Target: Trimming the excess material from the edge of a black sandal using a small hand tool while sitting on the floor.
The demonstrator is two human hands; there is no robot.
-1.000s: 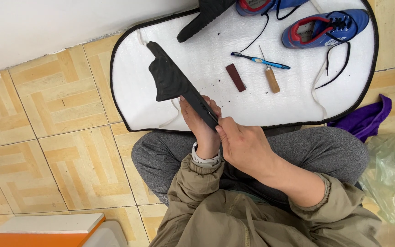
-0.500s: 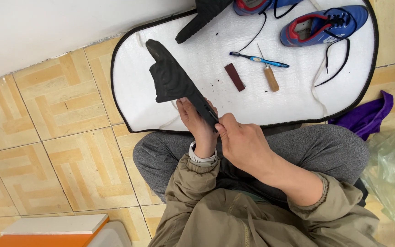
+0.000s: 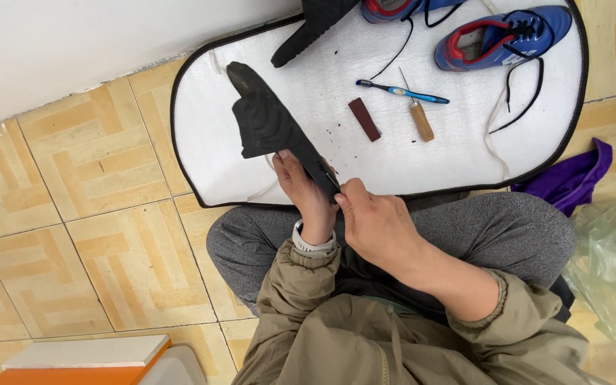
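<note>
My left hand (image 3: 302,187) grips a black shoe insole (image 3: 269,121) from beneath, near its heel end; the toe end points up and left over the white mat (image 3: 208,164). At that heel edge my right hand (image 3: 372,221) pinches the insole between thumb and fingers. Both hands sit above my grey-trousered knees. A second black insole (image 3: 311,25) lies at the mat's far edge.
On the mat lie a blue toothbrush (image 3: 404,92), a wooden-handled awl (image 3: 419,117), a dark red block (image 3: 364,119) and two blue-and-red shoes (image 3: 504,36) with loose black laces. A purple cloth (image 3: 572,178) and a green plastic bag (image 3: 614,264) are at right. An orange-and-white box (image 3: 80,360) sits lower left.
My right hand has slid slightly along the insole's heel edge, and the insole has tilted a little. Otherwise the view has shifted only slightly.
</note>
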